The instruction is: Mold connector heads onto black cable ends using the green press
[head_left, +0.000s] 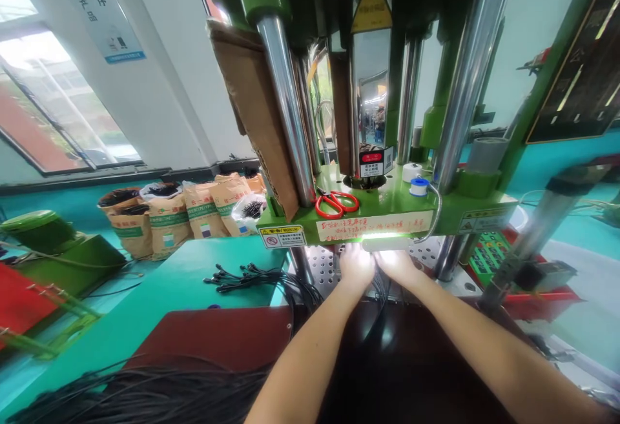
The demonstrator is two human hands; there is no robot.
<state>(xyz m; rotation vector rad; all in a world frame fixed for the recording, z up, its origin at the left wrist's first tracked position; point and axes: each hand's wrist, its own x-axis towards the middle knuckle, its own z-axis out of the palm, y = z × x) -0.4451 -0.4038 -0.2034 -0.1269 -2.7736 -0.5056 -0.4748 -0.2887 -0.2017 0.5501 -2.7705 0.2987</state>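
Observation:
Both forearms reach forward under the front beam of a green press (300, 217). My left hand (357, 266) and my right hand (394, 264) are close together beneath a bright lamp (386, 243), whose glare washes them out. Their fingers are hidden by the beam and the glare, so I cannot tell what they grip. Black cables (382, 288) hang down between the two hands onto the dark table edge. Left of my left hand, a bundle of black cables with plug ends (256, 277) lies across the green table and bends over toward the press.
Red-handled scissors (336, 203) and a blue-and-white tape roll (419, 186) lie on the press beam. A cardboard sheet (252, 101) leans by the left column. Many loose black cables (145, 388) cover the near left. Filled sacks (169, 221) stand behind. A control panel (491, 261) is at right.

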